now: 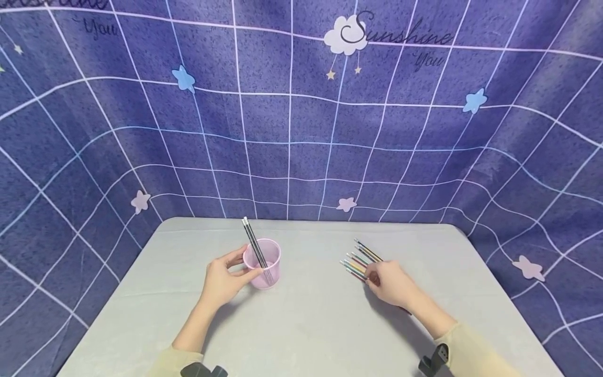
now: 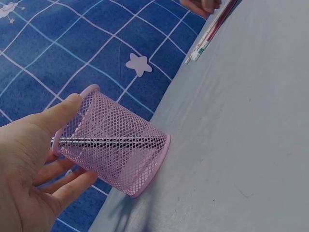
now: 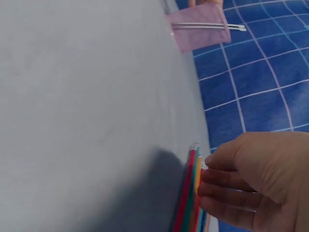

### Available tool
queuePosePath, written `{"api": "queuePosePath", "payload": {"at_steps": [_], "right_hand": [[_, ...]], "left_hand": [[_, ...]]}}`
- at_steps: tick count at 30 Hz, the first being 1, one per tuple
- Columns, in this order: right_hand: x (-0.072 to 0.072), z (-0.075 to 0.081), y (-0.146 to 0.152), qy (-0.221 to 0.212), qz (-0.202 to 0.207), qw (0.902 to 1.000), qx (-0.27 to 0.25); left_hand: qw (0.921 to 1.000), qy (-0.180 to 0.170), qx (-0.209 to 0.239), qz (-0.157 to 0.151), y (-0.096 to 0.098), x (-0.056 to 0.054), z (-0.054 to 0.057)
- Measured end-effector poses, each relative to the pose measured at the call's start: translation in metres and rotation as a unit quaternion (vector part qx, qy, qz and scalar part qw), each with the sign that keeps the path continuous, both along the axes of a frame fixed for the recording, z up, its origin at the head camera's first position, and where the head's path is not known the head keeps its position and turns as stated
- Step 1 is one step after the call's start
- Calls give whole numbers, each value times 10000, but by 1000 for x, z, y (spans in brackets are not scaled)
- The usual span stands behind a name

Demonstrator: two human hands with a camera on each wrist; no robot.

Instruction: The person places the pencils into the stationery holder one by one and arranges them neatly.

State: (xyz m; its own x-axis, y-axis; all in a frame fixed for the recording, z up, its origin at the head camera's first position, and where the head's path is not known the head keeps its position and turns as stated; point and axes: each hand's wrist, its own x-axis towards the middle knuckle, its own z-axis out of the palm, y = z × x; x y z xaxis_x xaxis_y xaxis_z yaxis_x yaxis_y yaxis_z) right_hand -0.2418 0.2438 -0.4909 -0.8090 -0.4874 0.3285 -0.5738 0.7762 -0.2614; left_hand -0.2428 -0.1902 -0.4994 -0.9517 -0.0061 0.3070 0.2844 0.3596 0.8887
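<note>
My left hand (image 1: 223, 280) grips a pink mesh pen cup (image 1: 275, 277), thumb on one side and fingers on the other near the rim. Two dark pencils (image 1: 250, 235) with pale ends lean inside the cup and stick out over its rim. On the right, my right hand (image 1: 391, 285) is over a loose row of colored pencils (image 1: 354, 265), partly hiding them. In the right wrist view, its fingertips (image 3: 205, 189) are right at the red, green and yellow pencils (image 3: 189, 193), with thumb and fingers slightly apart and gently bent.
Both hands work above a table with a pale grey cover (image 1: 301, 324). A blue-purple grid-patterned cloth (image 1: 301, 120) with stars and clouds hangs behind it and along the sides. Dark wrist devices (image 1: 434, 360) sit at the sleeves.
</note>
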Motion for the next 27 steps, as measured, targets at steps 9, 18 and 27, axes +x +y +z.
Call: {"api": "queuePosePath", "payload": {"at_steps": [9,18,27], "right_hand": [[3,-12,0,6,-76,9997,246],[3,-11,1,-165,-297,9990,294],[-2,-4,0,-309,-242,9990,219]], "left_hand": [[9999,-3,105,18,-1,2,-1],[10000,34,10,46,0,1,0],[10000,35,66,64,1,1,0]]}}
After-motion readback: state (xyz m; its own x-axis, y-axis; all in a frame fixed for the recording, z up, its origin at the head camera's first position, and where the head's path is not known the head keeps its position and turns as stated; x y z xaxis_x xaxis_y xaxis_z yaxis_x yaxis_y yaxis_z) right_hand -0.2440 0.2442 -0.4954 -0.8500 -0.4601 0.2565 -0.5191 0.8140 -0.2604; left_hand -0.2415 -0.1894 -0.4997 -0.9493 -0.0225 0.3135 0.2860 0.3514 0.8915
